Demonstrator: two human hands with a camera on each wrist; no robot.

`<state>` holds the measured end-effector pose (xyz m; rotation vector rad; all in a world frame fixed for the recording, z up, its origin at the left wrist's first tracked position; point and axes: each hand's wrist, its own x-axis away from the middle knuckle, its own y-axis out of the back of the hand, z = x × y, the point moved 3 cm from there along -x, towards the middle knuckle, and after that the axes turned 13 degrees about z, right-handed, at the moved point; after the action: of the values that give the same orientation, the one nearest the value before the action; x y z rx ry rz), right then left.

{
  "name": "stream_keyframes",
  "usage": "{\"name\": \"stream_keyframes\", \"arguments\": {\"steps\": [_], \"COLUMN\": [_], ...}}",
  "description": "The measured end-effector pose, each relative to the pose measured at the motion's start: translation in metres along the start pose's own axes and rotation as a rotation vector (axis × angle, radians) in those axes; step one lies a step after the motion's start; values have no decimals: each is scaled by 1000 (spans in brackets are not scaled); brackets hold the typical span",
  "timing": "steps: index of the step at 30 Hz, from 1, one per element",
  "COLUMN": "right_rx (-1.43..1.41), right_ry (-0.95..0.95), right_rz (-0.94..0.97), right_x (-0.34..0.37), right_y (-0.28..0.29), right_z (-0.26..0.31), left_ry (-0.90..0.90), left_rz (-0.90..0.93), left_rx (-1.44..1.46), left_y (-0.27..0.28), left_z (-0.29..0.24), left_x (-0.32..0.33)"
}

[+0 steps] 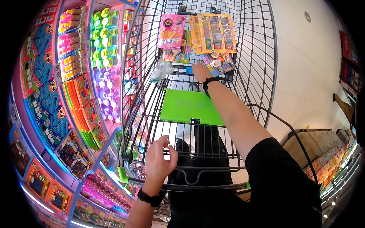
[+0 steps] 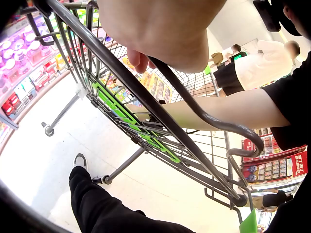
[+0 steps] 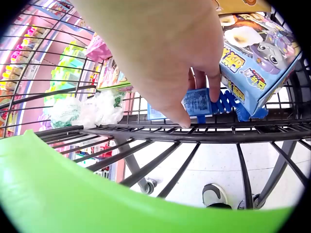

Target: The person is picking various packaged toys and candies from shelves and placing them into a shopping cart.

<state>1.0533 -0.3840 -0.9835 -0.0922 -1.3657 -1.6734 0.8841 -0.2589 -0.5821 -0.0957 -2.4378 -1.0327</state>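
My right hand (image 1: 201,72) reaches down into the shopping cart (image 1: 249,45), past its green flap (image 1: 190,106). Its thumb and fingers pinch a small blue item with a printed label (image 3: 197,103) low in the basket; a blue coil (image 3: 227,103) shows beside the label. Right of these fingers lies a blue box with a cartoon animal (image 3: 262,60). Farther in are a yellow-orange pack with clear windows (image 1: 216,33) and a pink pack (image 1: 171,31). My left hand (image 1: 160,157) hovers above the cart's handle side, fingers loosely bent, nothing in it.
A crumpled clear plastic bag (image 1: 162,71) sits at the basket's left. Shelves of colorful packaged toys (image 1: 104,38) stand close along the left. Behind the cart on the right is a display bin (image 1: 323,152). A person in a white top (image 2: 260,60) stands beyond the cart.
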Motion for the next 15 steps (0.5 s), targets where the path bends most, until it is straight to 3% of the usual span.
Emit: {"name": "stream_keyframes", "arguments": {"steps": [8,12,15], "right_rx": [-206,-446,-347], "right_ry": [55,38,-53], "right_rz": [81,-39,-269], "right_x": [-6,5,26], "right_y": [-6,20,56], "right_z": [-17,-17,-15], "left_ry": [-4,-5,11], "left_rz": [-3,-5,3], "left_rx": [-1,-15,-30], "left_y": [-1,0,-1], "left_z": [0,-1,-1], "left_x": [2,1,2]}}
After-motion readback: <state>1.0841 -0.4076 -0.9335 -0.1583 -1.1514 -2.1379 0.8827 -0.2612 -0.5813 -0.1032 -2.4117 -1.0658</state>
